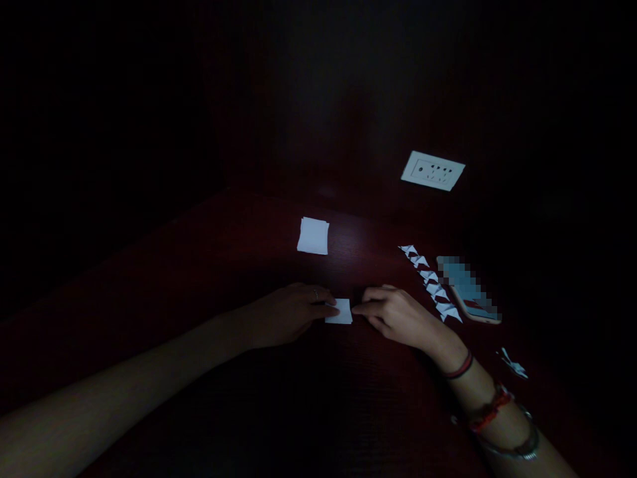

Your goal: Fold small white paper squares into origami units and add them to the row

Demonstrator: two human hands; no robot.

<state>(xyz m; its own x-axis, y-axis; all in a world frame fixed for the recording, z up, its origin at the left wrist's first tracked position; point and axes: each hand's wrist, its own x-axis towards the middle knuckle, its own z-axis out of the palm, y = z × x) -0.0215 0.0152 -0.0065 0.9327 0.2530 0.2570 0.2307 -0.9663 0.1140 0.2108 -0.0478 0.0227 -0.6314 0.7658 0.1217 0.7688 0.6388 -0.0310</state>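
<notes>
"In the middle of the dark red table [368, 245], what lies between the two hands?"

"A small white paper [344, 312], flat, with the left hand [293, 311] at its left side and the right hand [398, 312] at its right."

"How do the fingers stand?"

"On the left, the thumb and forefinger are slightly apart, their tips resting on top of the paper; a ring [315, 295] shows on that hand. On the right, the fingers are half curled, with one tip at the paper's right edge. I cannot tell whether they pinch it or only meet it."

"And farther off?"

"Beyond the left hand, toward the far side, sits a stack of white squares [313, 236], its edges a little uneven."

"To the right?"

"A slanting row of folded papers [435, 289], then a phone [465, 289] just beside it, the screen blurred into blocks. Nearer, by the right forearm, lies a small pale object [515, 365], too dim to make out."

"Anything else?"

"Bracelets [492, 408] circle the right arm, and a white socket plate [432, 170] shows at the far right, beyond the phone."
</notes>
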